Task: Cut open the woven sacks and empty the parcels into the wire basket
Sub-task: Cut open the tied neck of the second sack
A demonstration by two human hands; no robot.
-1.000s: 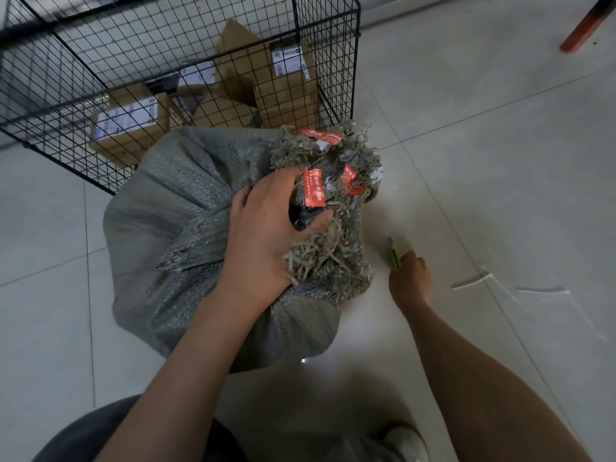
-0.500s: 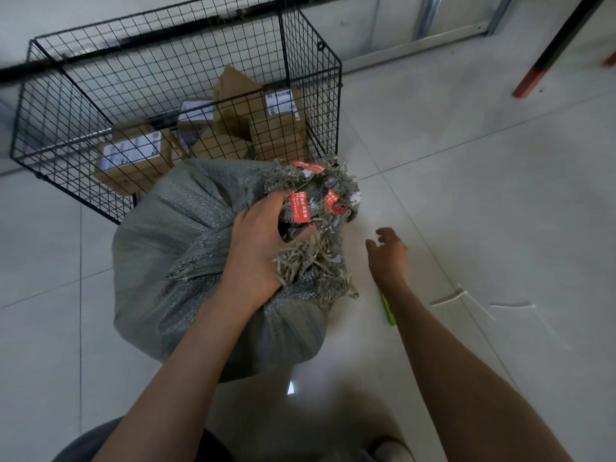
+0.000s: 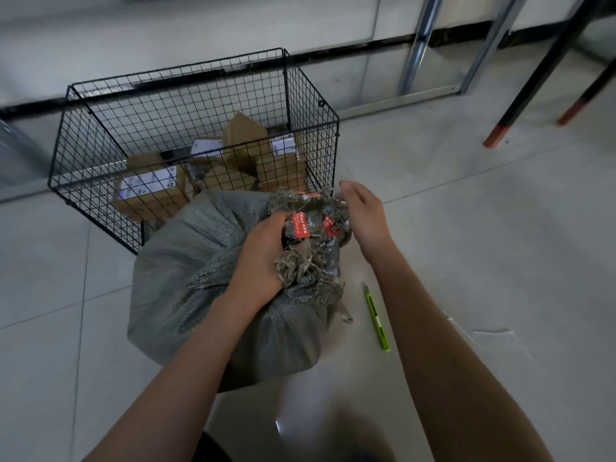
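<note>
A full grey woven sack (image 3: pixel 200 271) stands on the tiled floor just in front of the black wire basket (image 3: pixel 100 128). Its frayed mouth (image 3: pixel 313 258) carries red tags. My left hand (image 3: pixel 263 258) grips the bunched mouth from the left. On the mouth's right side my right hand (image 3: pixel 363 215) rests against the frayed edge with its fingers curled; whether it grips is unclear. A green utility knife (image 3: pixel 376 318) lies on the floor right of the sack. Several cardboard parcels (image 3: pixel 150 188) sit in the basket.
Black table legs with red feet (image 3: pixel 496 135) stand at the right back. A metal frame (image 3: pixel 416 51) leans by the wall behind the basket. White strip scraps (image 3: pixel 493 331) lie on the floor right of my right arm.
My right hand left the green knife on the floor and rose to the right side of the sack's mouth. The view tilted up, showing more of the basket and wall.
</note>
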